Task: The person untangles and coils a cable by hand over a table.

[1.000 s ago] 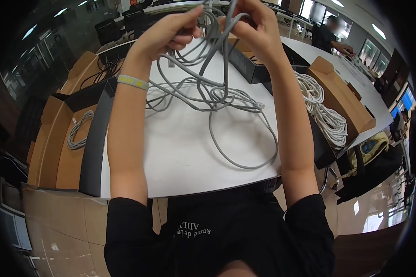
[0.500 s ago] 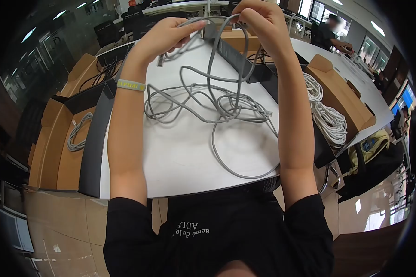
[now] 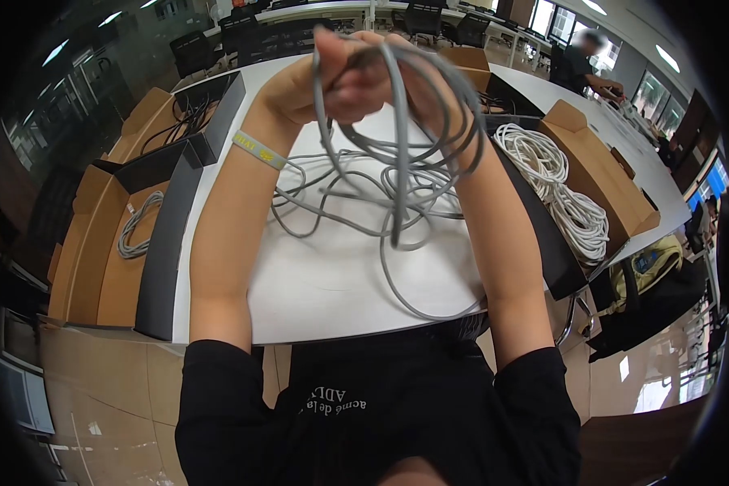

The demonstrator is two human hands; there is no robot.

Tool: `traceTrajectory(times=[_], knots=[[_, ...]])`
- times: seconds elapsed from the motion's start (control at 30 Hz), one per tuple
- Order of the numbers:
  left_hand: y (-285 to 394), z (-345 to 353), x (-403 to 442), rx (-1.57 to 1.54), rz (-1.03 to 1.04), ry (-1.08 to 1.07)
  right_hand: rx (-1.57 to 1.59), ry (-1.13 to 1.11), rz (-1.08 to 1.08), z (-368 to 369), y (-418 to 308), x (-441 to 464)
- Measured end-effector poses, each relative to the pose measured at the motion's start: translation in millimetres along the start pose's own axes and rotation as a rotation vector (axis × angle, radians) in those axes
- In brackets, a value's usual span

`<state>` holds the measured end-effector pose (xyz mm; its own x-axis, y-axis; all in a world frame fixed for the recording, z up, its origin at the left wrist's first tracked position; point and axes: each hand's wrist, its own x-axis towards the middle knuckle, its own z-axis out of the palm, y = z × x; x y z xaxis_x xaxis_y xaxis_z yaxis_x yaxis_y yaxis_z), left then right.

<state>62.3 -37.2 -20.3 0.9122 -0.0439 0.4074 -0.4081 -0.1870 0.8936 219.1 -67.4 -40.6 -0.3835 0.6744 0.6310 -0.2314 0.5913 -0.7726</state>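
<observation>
Two hands (image 3: pixel 373 81), looped gray cable (image 3: pixel 402 138), white table (image 3: pixel 332 283)

Glossy beige floor (image 3: pixel 113 381), black chairs (image 3: pixel 196 53), bright windows (image 3: pixel 552 20), slim ceiling lights (image 3: pixel 667 58)

The cable (image 3: pixel 401 154) between the hands looks like smooth, matt grey plastic. Beneath them, the tabletop (image 3: pixel 324 283) is smooth and white, with a faint sheen. Left of the hands, the box (image 3: pixel 121 279) shows matt brown cardboard; right of them, the white cables (image 3: pixel 583 223) look like smooth plastic.
</observation>
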Motion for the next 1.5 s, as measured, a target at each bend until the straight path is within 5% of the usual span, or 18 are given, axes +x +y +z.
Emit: traceTrajectory(times=[0.07,0.1,0.17,0.2,0.37,0.43,0.47,0.53,0.6,0.83,0.93,1.07,1.2,1.23,1.5], knots=[[-0.5,-4.8,8.0,-0.305,0.058,-0.026,0.266,-0.173,0.012,-19.2,30.3,18.5],[0.4,-5.0,8.3,-0.303,0.058,-0.026,0.041,-0.067,-0.039,-12.9,28.8,17.7],[2.4,-5.0,8.7,-0.237,0.018,0.027,-0.569,-0.012,-0.467,-19.9,52.5,29.2],[3.4,-4.8,8.8,-0.204,-0.002,0.052,-1.076,-0.018,-0.891,-24.3,54.4,37.6],[9.1,-2.9,8.6,-0.047,-0.124,0.164,-1.010,0.164,-0.393,-21.4,61.9,17.1],[10.7,-1.6,8.1,0.006,-0.164,0.207,-0.624,0.320,-0.040,-41.2,57.7,21.2],[11.3,-0.7,7.7,0.031,-0.181,0.231,-0.587,0.355,-0.312,-57.8,57.7,22.2],[12.0,1.6,6.8,0.079,-0.210,0.283,-0.084,0.555,-0.045,-73.2,30.4,20.5],[12.7,4.6,6.0,0.131,-0.244,0.338,-0.188,0.630,-0.068,-65.4,-3.2,8.2],[7.4,13.1,8.5,0.448,-0.307,0.487,-0.591,-0.113,-0.102,-27.0,-55.7,-5.2],[7.6,14.1,4.2,0.645,-0.318,0.481,-0.507,-0.363,0.171,-26.2,-55.2,-4.0],[3.6,2.1,3.9,0.826,-0.390,0.455,-0.670,-0.376,0.282,-34.5,-47.3,-3.6],[-1.7,-10.5,0.4,0.789,-0.230,0.450,-0.997,-0.200,0.155,-40.5,-47.2,-1.1],[-2.7,-15.4,-5.5,0.856,-0.169,0.483,-0.938,-0.027,0.026,-46.9,-34.7,-4.1],[35.3,-55.8,-106.4,0.644,-0.364,0.683,-0.890,0.023,0.055,-100.1,-59.7,-22.6]])
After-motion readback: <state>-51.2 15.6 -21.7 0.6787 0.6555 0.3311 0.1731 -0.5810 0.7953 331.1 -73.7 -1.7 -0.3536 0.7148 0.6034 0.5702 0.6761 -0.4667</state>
